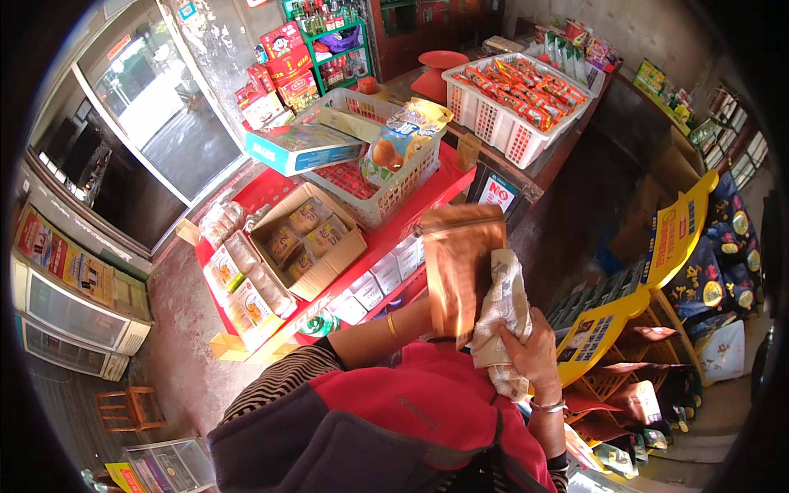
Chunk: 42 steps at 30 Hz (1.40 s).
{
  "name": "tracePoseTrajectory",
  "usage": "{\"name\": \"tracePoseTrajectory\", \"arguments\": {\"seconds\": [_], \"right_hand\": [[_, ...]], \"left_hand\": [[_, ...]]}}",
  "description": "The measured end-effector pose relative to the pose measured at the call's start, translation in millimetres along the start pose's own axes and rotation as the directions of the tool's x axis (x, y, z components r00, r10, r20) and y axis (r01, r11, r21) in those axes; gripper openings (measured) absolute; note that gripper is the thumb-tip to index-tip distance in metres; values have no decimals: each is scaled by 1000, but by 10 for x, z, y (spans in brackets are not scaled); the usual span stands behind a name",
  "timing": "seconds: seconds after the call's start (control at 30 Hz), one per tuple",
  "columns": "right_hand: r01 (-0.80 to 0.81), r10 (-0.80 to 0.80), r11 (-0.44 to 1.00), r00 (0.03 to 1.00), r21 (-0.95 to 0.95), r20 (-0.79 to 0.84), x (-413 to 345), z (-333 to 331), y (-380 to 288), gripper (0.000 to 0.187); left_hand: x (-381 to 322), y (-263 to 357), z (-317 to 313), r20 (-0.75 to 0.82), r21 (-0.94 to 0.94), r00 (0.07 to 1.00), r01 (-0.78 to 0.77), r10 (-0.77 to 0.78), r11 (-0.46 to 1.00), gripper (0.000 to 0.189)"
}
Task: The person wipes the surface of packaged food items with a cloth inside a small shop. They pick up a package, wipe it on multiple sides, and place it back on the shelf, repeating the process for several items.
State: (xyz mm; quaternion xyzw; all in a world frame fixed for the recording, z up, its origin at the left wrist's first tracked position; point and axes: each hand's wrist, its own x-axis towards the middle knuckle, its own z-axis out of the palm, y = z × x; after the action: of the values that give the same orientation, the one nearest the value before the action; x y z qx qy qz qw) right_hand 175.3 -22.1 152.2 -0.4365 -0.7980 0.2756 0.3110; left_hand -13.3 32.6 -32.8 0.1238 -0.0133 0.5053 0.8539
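Note:
A brown stand-up pouch (459, 262) is held upright before my chest. My left forearm (370, 336), with a gold bangle at its wrist, runs behind the pouch, which hides the hand gripping it. In my right hand (533, 348) is a crumpled pale cloth (502, 308), pressed against the pouch's right edge. Past the pouch stands a red display table (453, 185). On it are a cardboard box (336, 268) of wrapped food packs and a grey plastic basket (394, 203). A blue snack bag (400, 145) and a flat blue-edged box (296, 154) rest in that basket.
A white crate (493, 135) of orange-wrapped snacks stands on a dark counter at the back. To my right is a yellow-edged display rack (635, 302) holding pouches. A chest freezer (80, 320) and a small wooden chair (129, 408) are at left, near a glass door (166, 105).

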Motion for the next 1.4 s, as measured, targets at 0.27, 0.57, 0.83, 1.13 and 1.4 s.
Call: {"name": "tracePoseTrajectory", "arguments": {"seconds": [0.27, 0.57, 0.83, 1.13, 1.4], "right_hand": [[-35, 38, 985, 999, 168, -16, -6, 50, 58, 23], [-86, 105, 940, 994, 331, -41, -72, 108, 145, 23], [-151, 160, 932, 987, 330, -2, -141, 259, 214, 23], [-141, 144, 929, 989, 341, 17, -148, 305, 235, 24], [-158, 167, 903, 986, 399, 13, -181, 349, 278, 24]], "left_hand": [[-139, -342, 177, -32, -58, 991, 125, -127, 990, 41], [-123, -330, 256, -9, -111, 991, 131, -133, 985, 41], [-126, -336, 308, -12, -137, 997, 76, -78, 988, 42], [-114, -313, 494, 21, -227, 999, 29, -25, 974, 41], [-112, -385, 58, -84, -89, 996, 0, -8, 996, 39]]}}
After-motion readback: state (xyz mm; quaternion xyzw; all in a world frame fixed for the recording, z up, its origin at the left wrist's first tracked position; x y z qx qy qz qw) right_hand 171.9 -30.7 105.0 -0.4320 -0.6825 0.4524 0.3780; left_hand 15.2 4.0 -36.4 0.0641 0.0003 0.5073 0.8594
